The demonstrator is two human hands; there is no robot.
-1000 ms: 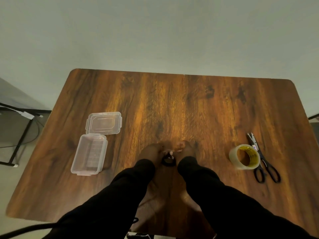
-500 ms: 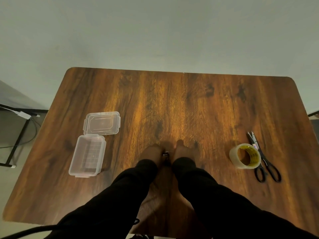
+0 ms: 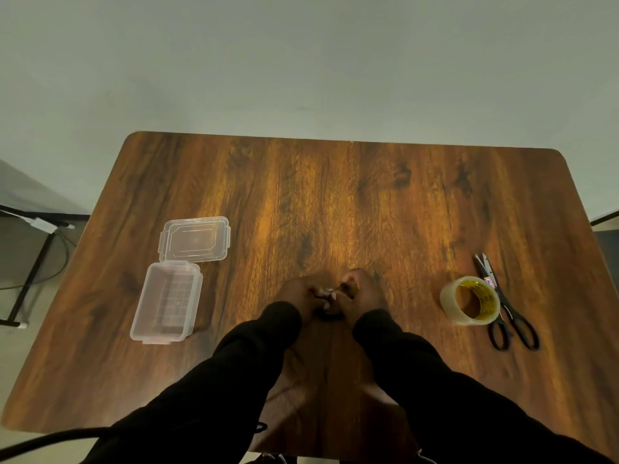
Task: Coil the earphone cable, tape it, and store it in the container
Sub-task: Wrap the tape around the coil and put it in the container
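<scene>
My left hand [image 3: 299, 294] and my right hand [image 3: 363, 293] meet at the middle of the wooden table [image 3: 335, 202], fingers closed together around the coiled black earphone cable [image 3: 330, 315]. Only a small dark loop of it shows between and below the hands. The clear plastic container [image 3: 167, 304] stands open at the left, empty, with its clear lid [image 3: 195, 239] lying just behind it. A roll of clear tape [image 3: 470, 301] rests at the right, touching black-handled scissors [image 3: 505, 306].
Black sleeves cover both forearms. A black cable [image 3: 43, 442] runs past the table's near left edge. A black metal frame [image 3: 30, 262] stands off the table's left side. A pale wall lies beyond the far edge.
The hands have closed tighter together over the cable coil; a second ago the loop showed more plainly between them. The rest has not moved.
</scene>
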